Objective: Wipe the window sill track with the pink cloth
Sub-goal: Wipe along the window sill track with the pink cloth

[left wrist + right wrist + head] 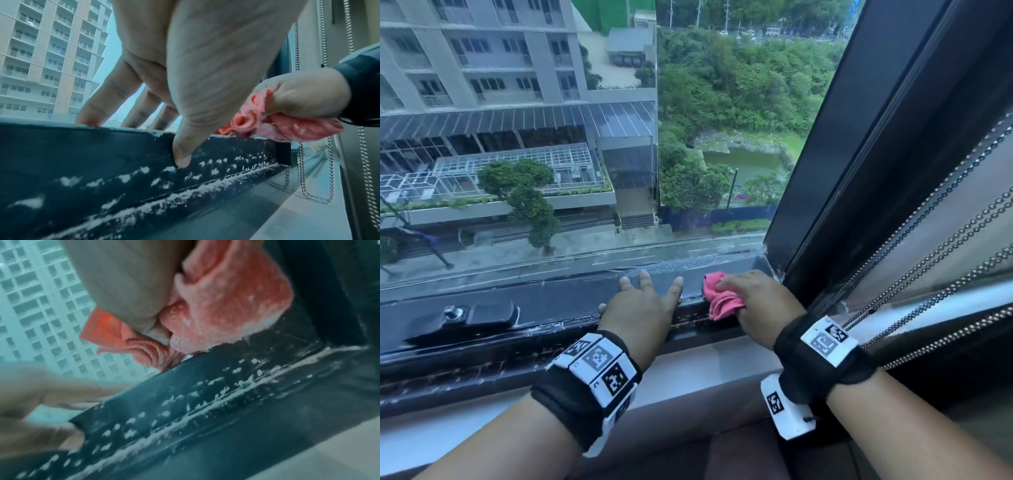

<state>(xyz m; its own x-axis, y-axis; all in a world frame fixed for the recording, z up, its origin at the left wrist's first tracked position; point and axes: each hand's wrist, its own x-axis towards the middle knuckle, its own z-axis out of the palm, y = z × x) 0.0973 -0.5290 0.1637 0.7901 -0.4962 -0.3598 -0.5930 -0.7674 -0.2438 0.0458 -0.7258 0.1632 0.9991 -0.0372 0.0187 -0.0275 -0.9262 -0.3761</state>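
Gripping pink cloth (723, 296) (bunched), left fingers (645, 279) splayed

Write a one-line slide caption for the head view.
Right hand wipes pink cloth along dark window track; left hand braces.

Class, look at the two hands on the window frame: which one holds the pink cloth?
The right hand, near the frame's corner, grips the pink cloth; the left hand rests spread and bare.
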